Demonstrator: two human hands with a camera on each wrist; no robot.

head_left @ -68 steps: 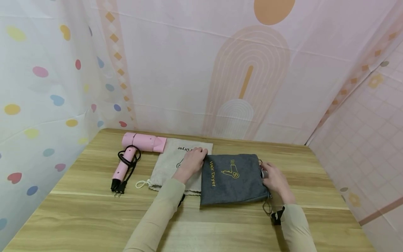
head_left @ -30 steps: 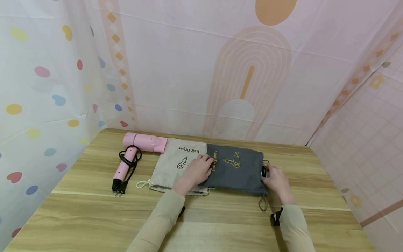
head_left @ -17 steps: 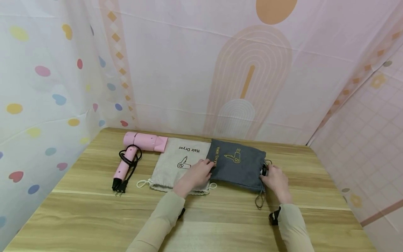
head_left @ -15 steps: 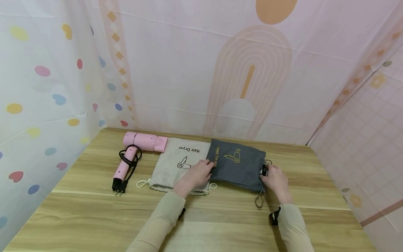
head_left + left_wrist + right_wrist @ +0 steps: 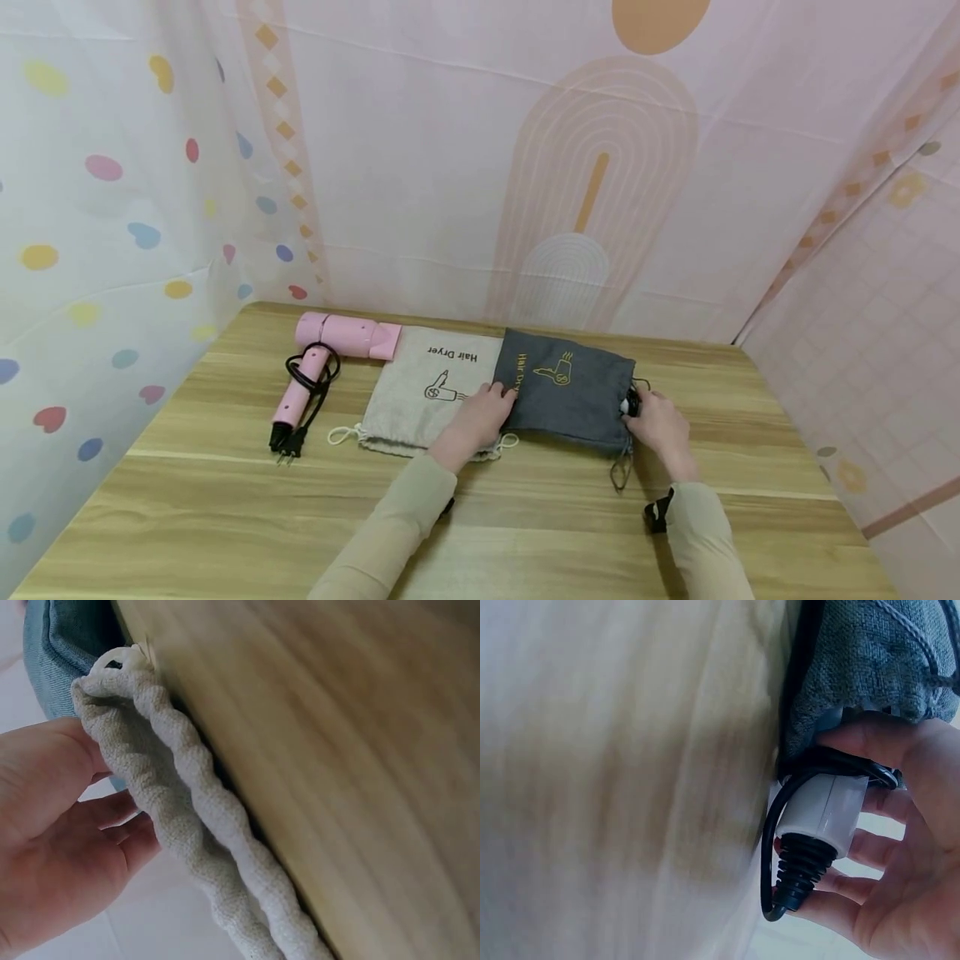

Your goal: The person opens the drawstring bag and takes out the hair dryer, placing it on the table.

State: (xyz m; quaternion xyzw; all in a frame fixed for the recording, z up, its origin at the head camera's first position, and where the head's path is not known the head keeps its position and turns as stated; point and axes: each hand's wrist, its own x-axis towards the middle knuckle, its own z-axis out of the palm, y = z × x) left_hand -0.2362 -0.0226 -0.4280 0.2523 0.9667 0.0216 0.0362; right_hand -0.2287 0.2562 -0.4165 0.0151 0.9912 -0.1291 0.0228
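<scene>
A dark grey drawstring bag (image 5: 577,408) printed "Hair Dryer" lies on the table, mouth to the right. Out of that mouth sticks the pale handle (image 5: 821,810) of a hair dryer, looped with black cord (image 5: 769,847); its body is hidden inside. My right hand (image 5: 660,425) grips this handle, thumb at the bag's mouth. At the closed end my left hand (image 5: 483,417) holds the grey bag's edge between thumb and fingers, the fingertips partly hidden in the left wrist view. Below that hand is a beige drawstring bag (image 5: 408,392), its gathered mouth (image 5: 202,810) facing me.
A pink hair dryer (image 5: 345,335) with its cord wound round the handle lies at the left, its nozzle reaching the beige bag's corner. White cord loops (image 5: 341,435) stick out beside the beige bag's mouth. Patterned curtains (image 5: 405,167) stand behind the wooden table (image 5: 225,508).
Over these seconds the grey bag has turned and shifted back and right, uncovering more of the beige bag. My left hand has slid slightly right; my right hand stays at the handle.
</scene>
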